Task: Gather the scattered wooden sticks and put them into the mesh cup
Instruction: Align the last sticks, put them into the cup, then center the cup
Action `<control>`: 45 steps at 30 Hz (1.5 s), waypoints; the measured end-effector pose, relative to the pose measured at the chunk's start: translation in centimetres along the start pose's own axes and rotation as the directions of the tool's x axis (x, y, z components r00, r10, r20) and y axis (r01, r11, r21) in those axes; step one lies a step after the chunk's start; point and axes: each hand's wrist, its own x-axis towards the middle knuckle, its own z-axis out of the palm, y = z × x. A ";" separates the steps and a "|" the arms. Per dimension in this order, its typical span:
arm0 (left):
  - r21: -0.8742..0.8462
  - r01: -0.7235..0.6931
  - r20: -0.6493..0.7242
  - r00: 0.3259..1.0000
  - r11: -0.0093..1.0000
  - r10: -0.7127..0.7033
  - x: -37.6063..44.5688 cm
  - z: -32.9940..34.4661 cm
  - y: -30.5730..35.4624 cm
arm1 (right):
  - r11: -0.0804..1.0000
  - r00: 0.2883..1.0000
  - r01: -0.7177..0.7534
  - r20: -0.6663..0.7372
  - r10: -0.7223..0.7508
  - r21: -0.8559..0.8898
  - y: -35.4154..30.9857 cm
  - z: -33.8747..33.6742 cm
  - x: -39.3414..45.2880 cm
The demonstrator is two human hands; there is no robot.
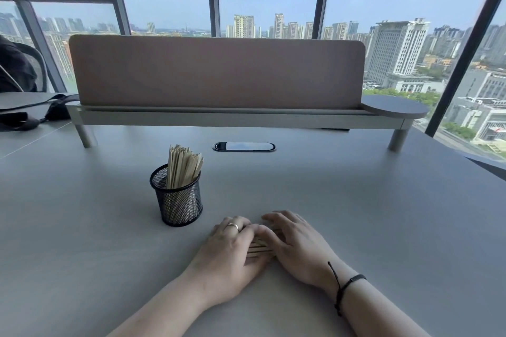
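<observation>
Your left hand [232, 243] and right hand [294, 241] lie flat, fingers narrow, pressing loose wooden sticks [258, 249] just right of the mesh cup [178, 200]. Squeeze them together before lifting.

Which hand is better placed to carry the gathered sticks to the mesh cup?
Probably the left hand: it lies on the sticks on the mesh cup side. The right hand would cross over.

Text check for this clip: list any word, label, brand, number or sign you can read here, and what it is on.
None readable.
Mesh cup, wooden sticks, desk, divider panel: no print.
Ring on the left hand, wristband by the right hand: no markings.
Buildings outside: any signage is too small.
</observation>
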 end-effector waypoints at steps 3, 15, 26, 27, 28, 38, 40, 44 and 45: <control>0.045 -0.031 -0.062 0.998 0.999 0.033 0.1 0.1 0.0 | 0.998 0.999 0.037 0.019 -0.038 0.042 0.0 0.0 -0.1; 0.086 -0.006 -0.050 0.999 0.996 0.011 0.5 -0.2 0.1 | 0.985 1.000 0.021 -0.007 -0.020 0.171 -0.2 -0.3 -0.3; 0.091 -0.024 -0.066 0.997 0.996 0.030 0.4 -0.1 -0.2 | 0.871 0.978 -0.051 -0.152 0.143 0.488 -0.3 -1.0 -0.3; 0.089 -0.027 -0.088 0.996 0.996 0.034 0.4 0.0 -0.3 | 0.859 0.974 -0.058 -0.159 0.160 0.509 -0.3 -1.0 -0.3; 0.089 -0.024 -0.104 0.994 0.996 0.033 0.3 -0.1 -0.3 | 0.851 0.971 -0.064 -0.165 0.173 0.521 -0.3 -1.0 -0.3; 0.006 0.034 -0.290 0.957 0.999 -0.031 0.1 -0.8 -0.8 | 0.905 0.982 -0.055 -0.140 0.125 0.422 -0.2 -0.8 -0.4; -0.044 0.048 -0.329 0.943 0.998 -0.060 0.0 -1.1 -0.9 | 0.965 0.996 -0.040 -0.067 0.059 0.260 -0.1 -0.8 -0.6; -0.143 0.018 -0.422 0.903 0.989 -0.077 0.0 -1.3 -1.0 | 0.989 0.989 0.127 0.080 -0.121 -0.073 -0.6 -0.4 -1.1; -0.157 0.012 -0.445 0.892 0.988 -0.081 0.0 -1.4 -1.1 | 0.978 0.983 0.166 0.094 -0.155 -0.123 -0.8 -0.2 -1.1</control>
